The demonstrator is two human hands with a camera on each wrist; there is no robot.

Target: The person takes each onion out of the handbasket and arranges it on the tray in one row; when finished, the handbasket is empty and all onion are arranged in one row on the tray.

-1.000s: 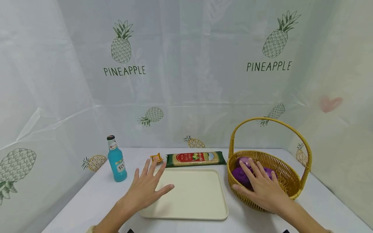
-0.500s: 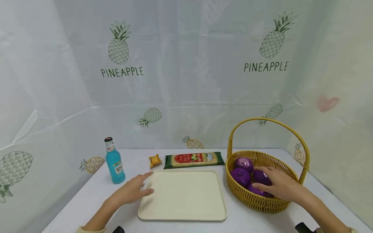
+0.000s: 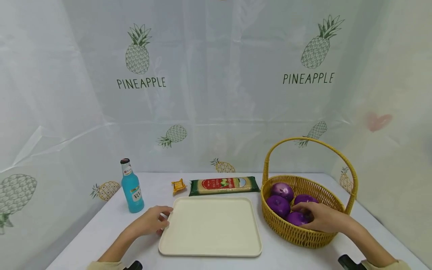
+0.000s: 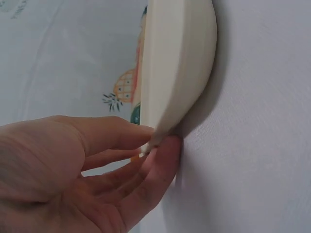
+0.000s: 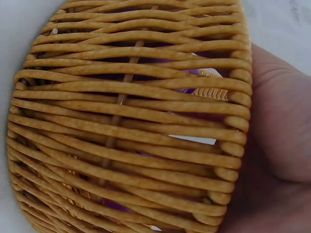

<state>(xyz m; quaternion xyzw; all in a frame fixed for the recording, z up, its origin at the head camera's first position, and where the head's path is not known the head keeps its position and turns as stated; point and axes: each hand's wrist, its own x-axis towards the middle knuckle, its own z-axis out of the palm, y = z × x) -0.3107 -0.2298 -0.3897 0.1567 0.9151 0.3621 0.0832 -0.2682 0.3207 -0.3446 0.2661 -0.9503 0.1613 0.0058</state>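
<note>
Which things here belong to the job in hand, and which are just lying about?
Likely in the job:
cream tray, pinched at its edge by the left grip
purple items, right grip at the nearest, hold unclear
basket holding them

Seemingly just lying about, untouched:
blue bottle
small orange packet
long green-ended packet

Your right grip (image 3: pixel 320 216) covers part of the front piece of purple produce (image 3: pixel 295 218), and the weave of the wicker basket (image 3: pixel 303 236) hides your fingertips from the right wrist camera. The cream tray (image 4: pixel 189 48) runs off the left wrist view's top edge. You can't read the pasta packet's (image 3: pixel 224 185) fine print.
</note>
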